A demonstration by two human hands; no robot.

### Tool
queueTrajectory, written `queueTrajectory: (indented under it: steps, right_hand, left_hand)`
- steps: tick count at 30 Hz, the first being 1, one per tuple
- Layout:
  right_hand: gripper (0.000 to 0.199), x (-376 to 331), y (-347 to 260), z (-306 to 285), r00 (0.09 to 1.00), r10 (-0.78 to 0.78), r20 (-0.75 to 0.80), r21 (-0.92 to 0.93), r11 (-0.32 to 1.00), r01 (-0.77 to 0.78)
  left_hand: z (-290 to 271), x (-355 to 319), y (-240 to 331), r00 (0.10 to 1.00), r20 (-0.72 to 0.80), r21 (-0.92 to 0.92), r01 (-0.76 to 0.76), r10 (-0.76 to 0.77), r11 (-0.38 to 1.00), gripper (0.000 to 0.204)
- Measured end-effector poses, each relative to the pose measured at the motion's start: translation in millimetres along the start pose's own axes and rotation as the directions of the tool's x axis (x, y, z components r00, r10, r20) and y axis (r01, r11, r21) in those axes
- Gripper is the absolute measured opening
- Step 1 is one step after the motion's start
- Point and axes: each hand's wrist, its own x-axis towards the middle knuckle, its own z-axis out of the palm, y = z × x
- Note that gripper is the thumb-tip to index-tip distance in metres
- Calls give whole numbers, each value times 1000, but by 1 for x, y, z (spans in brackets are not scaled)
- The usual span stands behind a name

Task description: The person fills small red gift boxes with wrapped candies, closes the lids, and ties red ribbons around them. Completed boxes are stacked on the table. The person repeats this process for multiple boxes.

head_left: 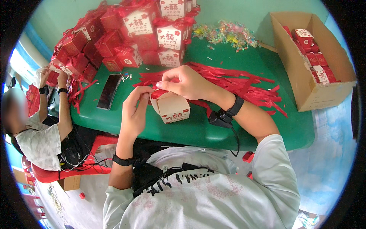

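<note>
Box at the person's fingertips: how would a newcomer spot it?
At the green table's near side, find the left hand and right hand. The white box with red print is at their fingertips, apart from the piled boxes at the back.

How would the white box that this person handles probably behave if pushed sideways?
The white box is probably fairly stiff, since its edges look straight. It should slide rather than roll, given its flat faces. Its hidden contents leave weight unclear.

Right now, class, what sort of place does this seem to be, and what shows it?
Probably a small packing workroom: stacked red boxes, loose red ribbons and an open cardboard carton holding more boxes.
</note>
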Motion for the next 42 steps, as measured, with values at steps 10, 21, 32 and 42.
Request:
queueTrajectory:
  steps: [10, 21, 32, 42]
  right_hand:
    - [41, 4, -1, -6, 1000, 9, 7, -2, 1000, -9]
    - [34, 3, -2, -8, 999, -12, 43, -84, 996, 16]
    - [33, 2, -3, -9, 991, 37, 125, -191, 982, -12]
    - [26, 6, -10, -44, 936, -352, 11, -293, 894, 339]
  left_hand:
    - [8, 8, -22, 1000, -31, -209, -4, -2, 978, 28]
    - [-26, -21, -46, 993, 114, 456, -59, 7, 888, 45]
    - [-100, -62, -59, 992, -1, 561, 107, -128, 821, 40]
    - [-91, -41, -18, 998, 69, 717, -60, 16, 695, 27]
